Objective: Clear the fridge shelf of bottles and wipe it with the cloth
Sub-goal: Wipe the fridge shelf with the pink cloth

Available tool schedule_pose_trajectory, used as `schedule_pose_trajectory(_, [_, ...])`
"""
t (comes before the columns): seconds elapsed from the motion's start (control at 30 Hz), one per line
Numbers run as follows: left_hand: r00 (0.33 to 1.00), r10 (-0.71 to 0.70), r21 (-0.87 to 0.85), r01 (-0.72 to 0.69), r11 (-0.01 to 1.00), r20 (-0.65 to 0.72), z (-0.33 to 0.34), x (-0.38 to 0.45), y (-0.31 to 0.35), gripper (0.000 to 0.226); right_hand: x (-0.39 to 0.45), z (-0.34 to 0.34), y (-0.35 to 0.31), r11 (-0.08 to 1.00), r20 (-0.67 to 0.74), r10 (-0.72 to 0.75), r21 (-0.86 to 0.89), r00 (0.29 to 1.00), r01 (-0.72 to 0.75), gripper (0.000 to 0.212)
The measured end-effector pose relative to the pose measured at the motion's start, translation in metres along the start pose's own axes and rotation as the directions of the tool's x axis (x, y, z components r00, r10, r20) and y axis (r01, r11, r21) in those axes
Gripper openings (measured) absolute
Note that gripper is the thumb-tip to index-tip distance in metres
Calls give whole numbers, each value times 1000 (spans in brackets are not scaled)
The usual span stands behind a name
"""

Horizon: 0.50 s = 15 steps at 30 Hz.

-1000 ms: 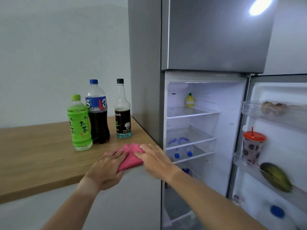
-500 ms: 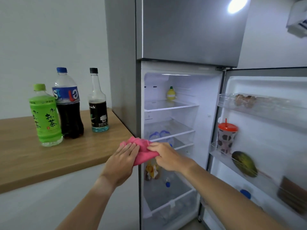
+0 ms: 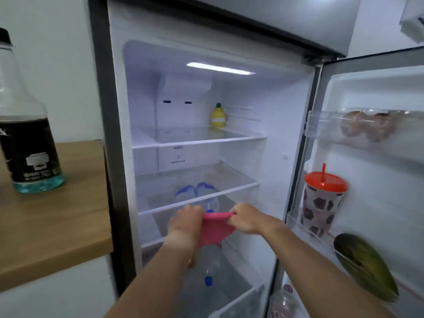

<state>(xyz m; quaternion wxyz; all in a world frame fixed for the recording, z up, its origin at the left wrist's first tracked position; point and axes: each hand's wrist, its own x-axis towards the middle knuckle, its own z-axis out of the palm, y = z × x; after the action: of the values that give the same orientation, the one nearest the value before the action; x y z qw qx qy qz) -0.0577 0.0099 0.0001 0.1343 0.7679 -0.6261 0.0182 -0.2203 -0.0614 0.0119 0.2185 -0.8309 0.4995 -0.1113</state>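
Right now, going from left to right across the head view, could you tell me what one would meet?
Black-capped bottle → wooden counter → left hand → pink cloth → right hand → red-lidded cup → green fruit.

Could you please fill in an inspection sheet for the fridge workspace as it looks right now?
Surface: middle glass shelf bare of bottles, smudged at the back.
Job's things: pink cloth stretched between both hands before the shelf edge; black-labelled bottle out on the wooden counter.
Clutter: lemon-shaped bottle on the top shelf; blue-capped water bottles below; lidded cup and green fruit in the door.
Hands: left hand and right hand each pinch the cloth.
Cables: nothing seen.
Surroundings: white wall.
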Motion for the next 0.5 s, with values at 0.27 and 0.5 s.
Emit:
schedule_pose_trajectory(0.27, [938,-131,-447,-28,894,-320,3,115,-16,40,137,-20,-19,967,-352,-236,11,906,256,35])
schedule_pose_trajectory(0.5, [978,-180,-283,203,937,106,20,152,-43,66,170,-12,-11,1000,-109,-10,0,994,10,30])
